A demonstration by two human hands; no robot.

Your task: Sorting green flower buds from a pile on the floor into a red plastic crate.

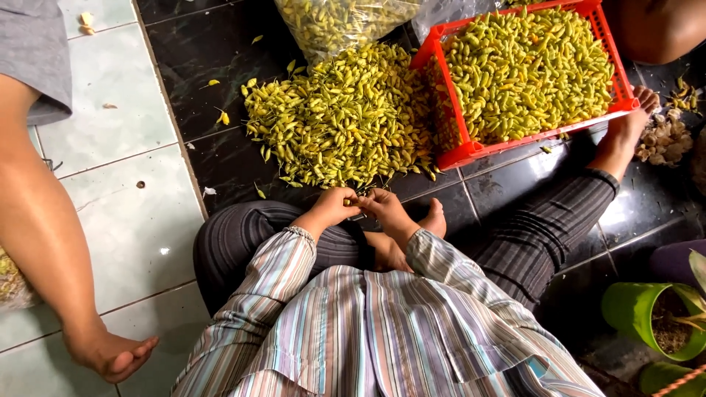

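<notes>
Together over the lap, the left hand point(334, 206) and right hand point(384, 207) pinch one small yellow-green pod point(354, 199) between their fingertips, seemingly to work it apart. Just beyond lies the pod heap point(338, 117) on the floor point(118, 184), beside a full red crate point(529, 73). Another person's foot point(110, 354) rests left.

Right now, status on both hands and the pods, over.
Left hand and right hand together, pinching one small yellow-green pod. Loose pod pile just ahead on dark tiles. Red crate full, right of pile.
</notes>
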